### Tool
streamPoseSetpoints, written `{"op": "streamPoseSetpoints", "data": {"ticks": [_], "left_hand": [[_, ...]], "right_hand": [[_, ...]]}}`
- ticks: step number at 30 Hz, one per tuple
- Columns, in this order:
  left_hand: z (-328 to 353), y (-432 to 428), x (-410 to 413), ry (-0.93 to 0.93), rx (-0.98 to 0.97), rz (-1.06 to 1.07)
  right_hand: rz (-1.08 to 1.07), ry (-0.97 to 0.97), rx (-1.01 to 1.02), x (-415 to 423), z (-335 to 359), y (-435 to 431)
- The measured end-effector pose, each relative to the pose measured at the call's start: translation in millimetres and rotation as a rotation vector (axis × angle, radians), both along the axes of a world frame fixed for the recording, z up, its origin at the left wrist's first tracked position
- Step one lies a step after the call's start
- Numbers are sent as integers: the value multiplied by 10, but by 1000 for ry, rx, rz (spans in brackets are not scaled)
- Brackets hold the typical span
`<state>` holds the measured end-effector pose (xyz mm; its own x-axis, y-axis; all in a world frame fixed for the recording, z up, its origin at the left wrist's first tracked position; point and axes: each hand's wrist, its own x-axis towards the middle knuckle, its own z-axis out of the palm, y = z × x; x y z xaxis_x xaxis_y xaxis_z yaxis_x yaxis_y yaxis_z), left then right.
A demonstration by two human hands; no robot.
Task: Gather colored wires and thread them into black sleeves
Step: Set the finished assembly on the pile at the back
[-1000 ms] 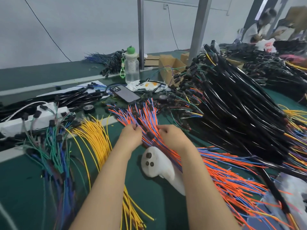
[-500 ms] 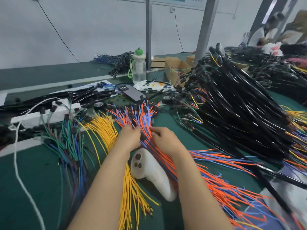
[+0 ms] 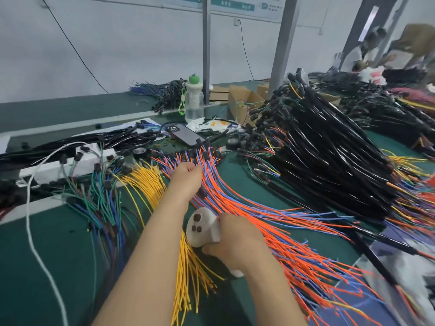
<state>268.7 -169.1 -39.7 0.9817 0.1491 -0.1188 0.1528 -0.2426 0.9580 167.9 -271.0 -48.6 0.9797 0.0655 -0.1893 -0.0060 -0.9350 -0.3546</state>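
While left hand [image 3: 187, 178] pinches orange wires [image 3: 254, 212] at 12 o'clock, right hand [image 3: 235, 238] grips white tool [image 3: 202, 225]; threading seems unstarted.

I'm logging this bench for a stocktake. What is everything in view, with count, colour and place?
orange and blue wires: many, orange and blue, centre
yellow wires: many, yellow, left of them
green and blue wires: many, green and blue, far left
black sleeved harnesses: large pile, black, right
white device: one, white, three dark buttons, centre front
phone: one, dark, behind the wires
water bottle: one, clear with green cap, back
tape rolls: two, black, either side of phone
left hand: pinches orange and blue wires
right hand: grips white device
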Motion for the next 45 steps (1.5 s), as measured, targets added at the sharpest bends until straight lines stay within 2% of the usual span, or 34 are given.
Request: {"op": "streamPoseSetpoints", "data": {"ticks": [3, 8, 14, 19, 25, 27, 30, 33, 35, 39, 42, 45], "left_hand": [[42, 70, 55, -54, 7, 42], [54, 100, 226, -73, 55, 136], [-104, -21, 419, 17, 156, 147], [-180, -45, 500, 37, 128, 143], [-167, 67, 351, 17, 118, 154], [-139, 205, 218, 5, 120, 183], [-48, 509, -67, -53, 102, 253], [44, 953, -459, -102, 75, 345], [49, 1303, -757, -122, 51, 436], [-36, 2011, -1348, -173, 53, 640], [-92, 2525, -1693, -137, 228, 789], [-142, 2976, -1902, -13, 436, 839]], "right_hand": [[-27, 16, 193, 59, 136, -193], [-232, -155, 388, 619, 411, -545], [-350, -52, 302, 1432, 180, -505], [-521, -159, 353, 1664, -103, -450], [-562, -198, 303, 1679, -217, -399], [-518, -236, 234, 1591, -186, -292], [-440, -401, 227, 1333, -44, 27], [-330, -551, 388, 972, 132, 567], [-173, -571, 517, 681, 182, 1034], [192, -411, 699, 52, 52, 1995], [400, -206, 712, -261, -111, 2575], [460, -128, 694, -398, -172, 3008]]}}
